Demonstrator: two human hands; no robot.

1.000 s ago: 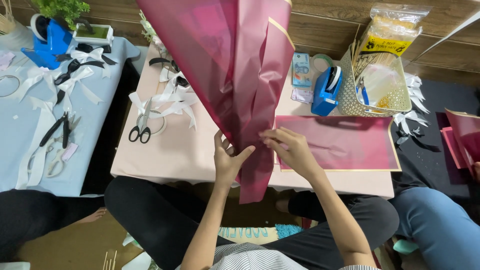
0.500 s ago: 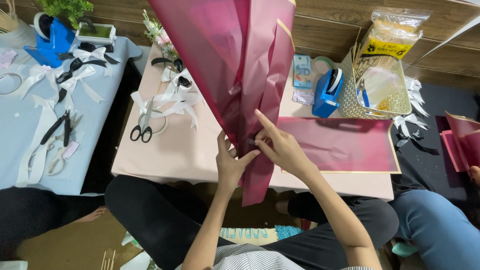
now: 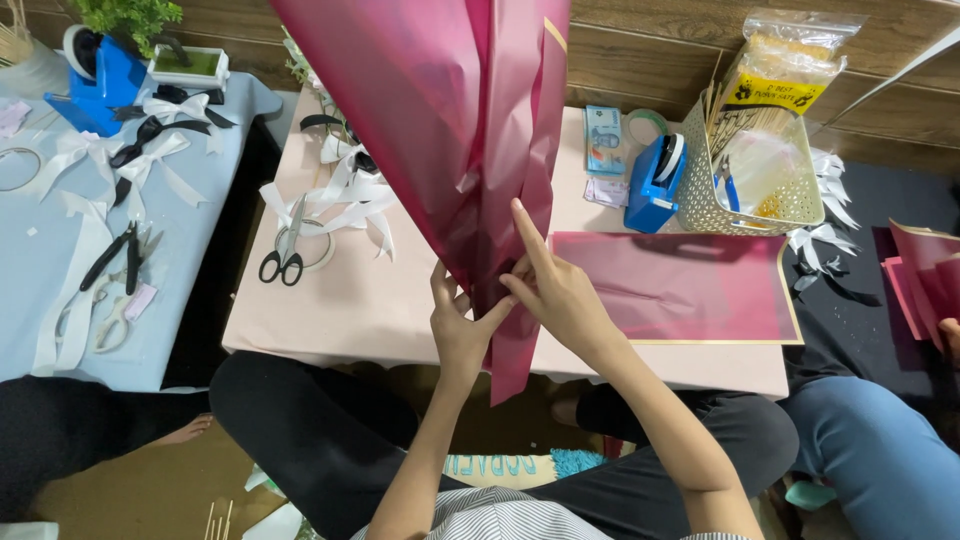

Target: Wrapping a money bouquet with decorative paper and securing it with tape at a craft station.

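Hands (image 3: pixel 505 315) pinching upright crimson wrapping paper cone (image 3: pixel 450 130), narrow end down, flare upward.

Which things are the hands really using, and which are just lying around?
In use:
- left hand and right hand, pinching the wrap
- dark red paper wrap, held up in a cone
- flat dark red sheet, likely spare paper

Lying about:
- scissors
- white ribbon bows
- blue tape dispenser
- basket
- pliers

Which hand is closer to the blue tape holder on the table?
Right. The right hand is just below-left of the blue tape holder; the left hand sits farther left, gripping the red paper.
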